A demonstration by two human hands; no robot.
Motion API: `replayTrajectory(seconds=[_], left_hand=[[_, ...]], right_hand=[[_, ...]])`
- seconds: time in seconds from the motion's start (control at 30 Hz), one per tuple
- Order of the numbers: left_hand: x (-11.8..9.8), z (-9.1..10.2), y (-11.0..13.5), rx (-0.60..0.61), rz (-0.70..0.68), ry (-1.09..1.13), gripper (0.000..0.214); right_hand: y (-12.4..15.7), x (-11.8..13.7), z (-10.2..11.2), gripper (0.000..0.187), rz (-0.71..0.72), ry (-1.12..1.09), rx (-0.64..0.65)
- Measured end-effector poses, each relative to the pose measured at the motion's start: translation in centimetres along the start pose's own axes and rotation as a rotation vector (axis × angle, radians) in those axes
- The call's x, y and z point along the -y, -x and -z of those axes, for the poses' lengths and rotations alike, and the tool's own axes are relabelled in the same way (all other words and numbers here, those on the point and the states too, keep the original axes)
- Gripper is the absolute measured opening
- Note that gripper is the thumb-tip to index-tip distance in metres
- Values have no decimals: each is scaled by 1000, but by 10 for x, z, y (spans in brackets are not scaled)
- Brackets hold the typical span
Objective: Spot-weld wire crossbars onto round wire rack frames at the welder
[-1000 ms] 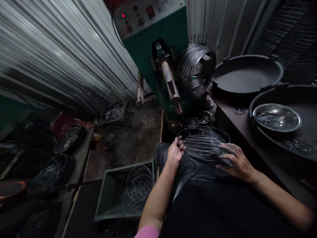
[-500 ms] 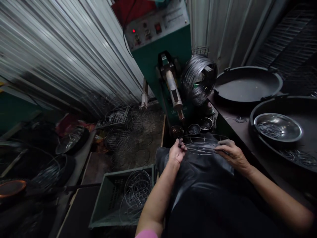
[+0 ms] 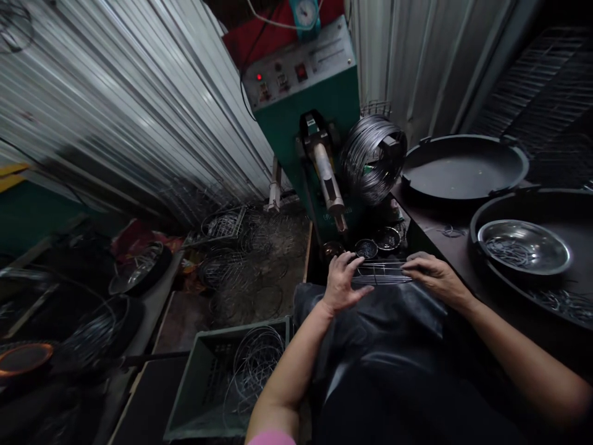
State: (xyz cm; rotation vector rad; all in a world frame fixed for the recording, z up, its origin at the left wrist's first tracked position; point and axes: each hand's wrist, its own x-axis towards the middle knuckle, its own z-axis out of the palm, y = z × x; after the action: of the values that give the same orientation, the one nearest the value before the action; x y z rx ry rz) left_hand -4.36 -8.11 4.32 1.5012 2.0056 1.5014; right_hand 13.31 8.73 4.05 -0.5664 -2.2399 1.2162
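A round wire rack (image 3: 382, 272) lies nearly edge-on over my lap, which a dark apron (image 3: 375, 327) covers. My left hand (image 3: 340, 283) rests at its left rim with fingers spread over the wires. On the right rim, my right hand (image 3: 428, 275) curls its fingers round the edge. Just beyond the rack stands a green welding machine (image 3: 319, 105) with its metal electrode arm (image 3: 328, 182) pointing down toward my hands.
A coil of wire (image 3: 373, 157) sits right of the machine. Dark round pans (image 3: 463, 167) and a steel bowl (image 3: 523, 246) with wire bits are on the right bench. A grey crate (image 3: 204, 377) of wire rings stands at lower left. Finished racks (image 3: 241, 253) litter the floor.
The rack has tilted from facing me to nearly flat and edge-on. Both hands moved slightly away from me toward the machine, and my left fingers opened over the wires.
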Motion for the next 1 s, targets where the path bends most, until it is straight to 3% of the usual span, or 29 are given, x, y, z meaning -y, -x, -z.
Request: replayTrajectory(seconds=[0.27, 0.4, 0.53, 0.63, 1.0], left_hand=[[11, -8, -20, 116, -65, -88, 51], [14, -14, -20, 57, -77, -22, 44], [9, -14, -22, 25, -7, 91, 37], [7, -10, -23, 28, -9, 109, 33], [20, 5, -18, -78, -108, -101, 31]], right_hand=[[-17, 9, 8, 45, -94, -136, 30], [-17, 10, 1, 38, -26, -79, -2], [-20, 18, -7, 35, 49, 14, -90], [-23, 25, -12, 29, 85, 37, -80], [-41, 25, -41, 26, 85, 8, -65]])
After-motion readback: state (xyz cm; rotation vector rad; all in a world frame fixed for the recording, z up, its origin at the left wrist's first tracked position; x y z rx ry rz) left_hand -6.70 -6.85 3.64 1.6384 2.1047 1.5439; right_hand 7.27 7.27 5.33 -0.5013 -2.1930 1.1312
